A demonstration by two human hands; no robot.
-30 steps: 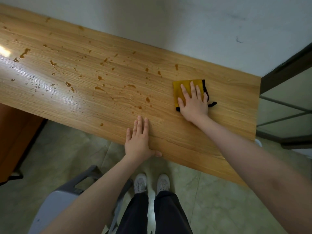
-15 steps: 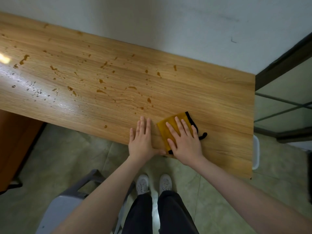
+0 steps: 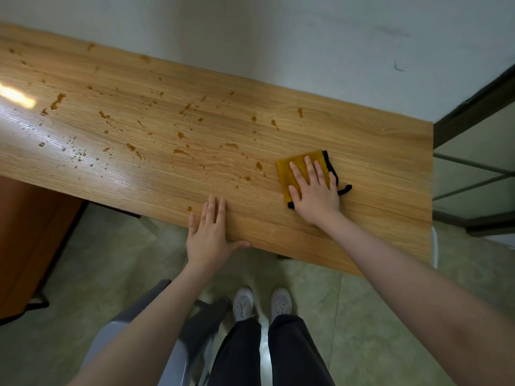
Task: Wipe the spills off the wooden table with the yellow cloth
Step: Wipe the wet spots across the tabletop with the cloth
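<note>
Wooden table (image 3: pixel 376 151), long side against a pale wall, right end beside a dark-framed glass panel.

Grip: your right hand (image 3: pixel 315 190) lies flat on the yellow cloth (image 3: pixel 292 168), fingers straight and spread, pressing rather than clutching. The cloth is folded, black-trimmed, and sits toward the table's right end, roughly midway between wall side and near edge.

Support: your left hand (image 3: pixel 210 232) rests open on the near edge, thumb hooked along the rim, holding nothing.

Progress: the stretch right of the cloth looks dry (glare and wood grain make that hard to confirm). Brown spills (image 3: pixel 181 151) are scattered from just left of the cloth across to the far left, with fine droplets under the bright reflection. I judge most of the job is left.

Edges and room: the nearest drops sit just beside the cloth's left edge, so leftward strokes have open table ahead. One drop lies near the front edge by your left fingertips; that hand is likely to need shifting. A grey chair (image 3: pixel 133 330) stands by your legs on the left.
</note>
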